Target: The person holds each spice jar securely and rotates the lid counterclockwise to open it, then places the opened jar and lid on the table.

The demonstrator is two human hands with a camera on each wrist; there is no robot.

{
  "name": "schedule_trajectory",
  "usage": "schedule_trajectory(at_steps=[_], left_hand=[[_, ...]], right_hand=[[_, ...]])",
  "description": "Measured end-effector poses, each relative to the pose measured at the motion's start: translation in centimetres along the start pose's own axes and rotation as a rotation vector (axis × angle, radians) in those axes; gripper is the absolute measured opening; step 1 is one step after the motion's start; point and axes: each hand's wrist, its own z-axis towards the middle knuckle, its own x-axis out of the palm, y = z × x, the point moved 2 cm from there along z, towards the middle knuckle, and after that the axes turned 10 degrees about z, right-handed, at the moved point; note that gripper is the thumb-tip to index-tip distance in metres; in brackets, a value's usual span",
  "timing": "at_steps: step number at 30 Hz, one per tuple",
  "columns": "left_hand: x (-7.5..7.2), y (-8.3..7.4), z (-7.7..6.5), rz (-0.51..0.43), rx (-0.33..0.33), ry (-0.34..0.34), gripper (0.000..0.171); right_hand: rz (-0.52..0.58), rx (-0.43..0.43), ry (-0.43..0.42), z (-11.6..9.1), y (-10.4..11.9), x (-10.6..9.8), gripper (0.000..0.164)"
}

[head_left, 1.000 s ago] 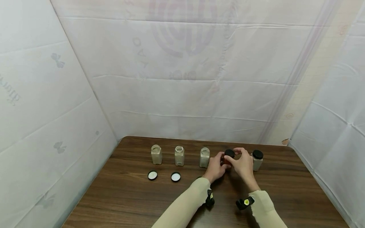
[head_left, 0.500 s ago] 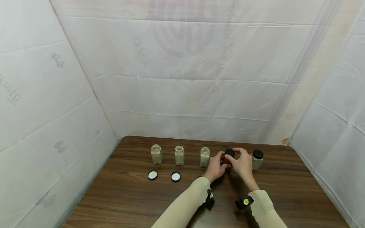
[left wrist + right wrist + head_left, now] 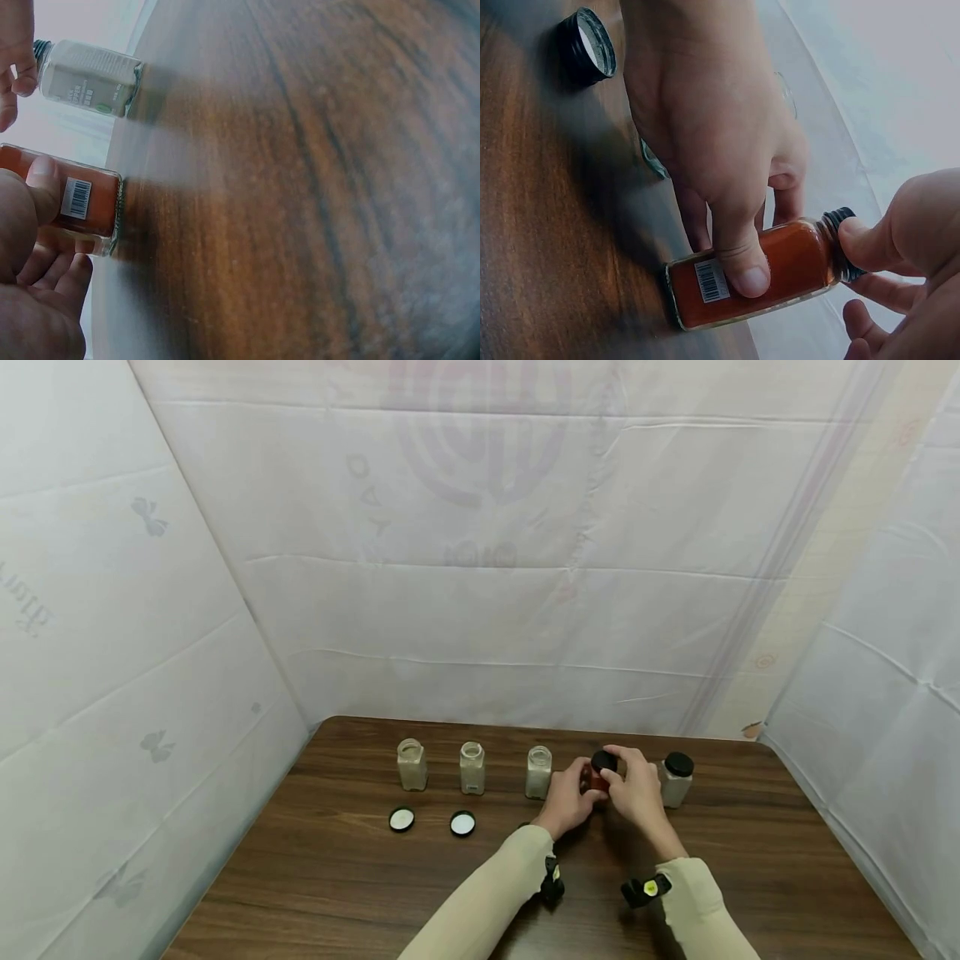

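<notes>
My left hand [image 3: 566,800] grips a square glass jar of red-orange powder [image 3: 799,259] round its body, thumb beside the barcode label. The jar stands upright on the table. At its top, my right hand [image 3: 639,793] pinches the black screw lid [image 3: 603,762] between thumb and fingers. The lid sits on the jar's neck. Just right of that hand is a jar with a black lid [image 3: 677,783], pale inside. An uncapped jar [image 3: 537,774] of pale powder stands close to the left hand.
Two more uncapped jars, one in the middle [image 3: 472,770] and one farther left [image 3: 412,767], continue the row. Upturned black lids [image 3: 401,820] [image 3: 462,824] lie before them. Another lid [image 3: 586,45] shows near the left hand in the right wrist view. White sheeting [image 3: 480,610] walls the wooden table [image 3: 337,893].
The right hand's fingers have turned a little round the lid, showing more of the red jar. The left hand keeps its hold, and the other jars and lids stay put.
</notes>
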Motion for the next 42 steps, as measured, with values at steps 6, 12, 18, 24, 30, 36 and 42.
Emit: schedule_trajectory(at_steps=[6,12,18,24,30,36,42], left_hand=[[0.11,0.03,0.04,0.008,0.001,-0.004,0.037],[0.23,0.11,0.01,0.009,-0.002,-0.005,0.038],[0.22,0.13,0.02,0.011,0.009,-0.009,0.037],[0.21,0.11,0.08,0.004,-0.014,-0.002,0.037],[0.26,0.09,0.2,0.015,-0.024,0.007,0.038],[0.34,0.24,0.25,0.019,-0.031,0.005,0.041],[0.38,0.23,0.2,0.008,-0.041,0.01,0.041]], right_hand=[[-0.014,0.007,0.022,-0.09,0.04,-0.07,0.044],[-0.021,0.011,0.033,-0.25,0.21,-0.14,0.045],[0.004,0.009,0.044,-0.41,0.41,-0.5,0.054],[0.001,-0.009,0.009,-0.36,0.29,-0.72,0.062],[0.018,-0.008,-0.04,-0.28,0.1,-0.72,0.061],[0.034,-0.011,-0.099,-0.27,-0.21,-0.2,0.056],[0.049,-0.009,-0.14,-0.41,-0.38,0.16,0.048]])
